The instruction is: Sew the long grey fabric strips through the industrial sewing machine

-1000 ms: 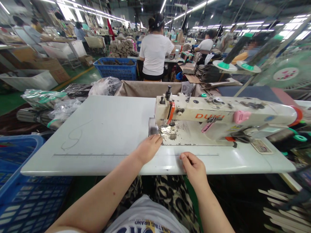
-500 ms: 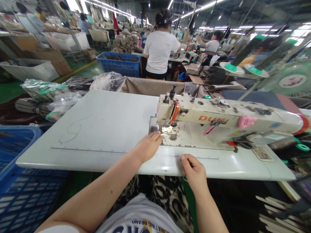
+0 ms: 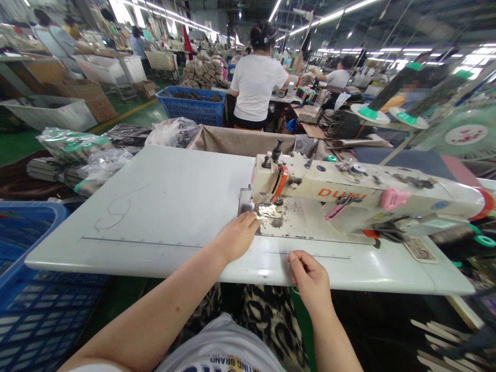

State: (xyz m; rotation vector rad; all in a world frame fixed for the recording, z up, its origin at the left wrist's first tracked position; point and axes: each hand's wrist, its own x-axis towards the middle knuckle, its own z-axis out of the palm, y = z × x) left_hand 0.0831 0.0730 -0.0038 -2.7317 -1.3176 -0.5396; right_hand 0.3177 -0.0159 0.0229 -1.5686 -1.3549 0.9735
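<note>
Both hands (image 3: 237, 237) (image 3: 312, 276) angle inward, left palm-down, right curled.

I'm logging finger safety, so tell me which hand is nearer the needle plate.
Left. The left hand is close beside the needle plate, at its near left side; the right hand is farther off, at the front edge of the table.

Sewing machine (image 3: 362, 179): orange brand lettering (image 3: 341, 194) on its arm reads "DUKI", last letters partly blocked. Yellow sticker (image 3: 385, 216) and round blue sticker (image 3: 438, 205) on same machine, print too small. Nearest side of machine: wearer's shirt (image 3: 220, 338), upside-down "...TING BRAND", bigger letters under it cropped. Behind-left of machine: plastic bag (image 3: 170, 133), roughly "AR". Left of machine: desk ruler (image 3: 141, 243), numbers unreadable.
</note>
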